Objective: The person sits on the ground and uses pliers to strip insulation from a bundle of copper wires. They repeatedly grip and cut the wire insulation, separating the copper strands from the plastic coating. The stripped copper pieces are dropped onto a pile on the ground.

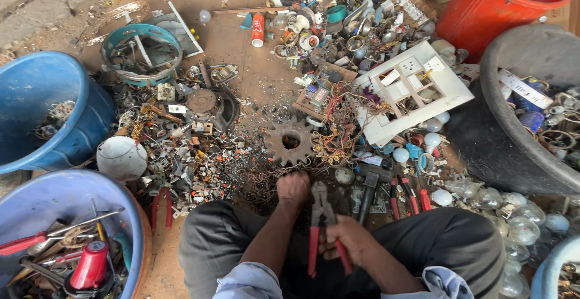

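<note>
I sit on the ground in dark trousers amid a spread of scrap. My left hand [293, 188] is closed into a fist down among tangled wires and small bits just below a rusty gear [290, 141]; what it holds is hidden. My right hand [345, 243] grips a pair of red-handled pliers [320, 226], jaws pointing away from me, over my lap. A hammer [367, 194] lies just beyond the pliers.
Blue tubs [42, 114] stand at left, the nearer one [66, 196] holding tools. A red bucket [501, 6] and a black tub [489, 136] are at right. A white switch plate [414, 90], light bulbs [432, 140], screwdrivers [411, 195] and metal parts lie scattered around.
</note>
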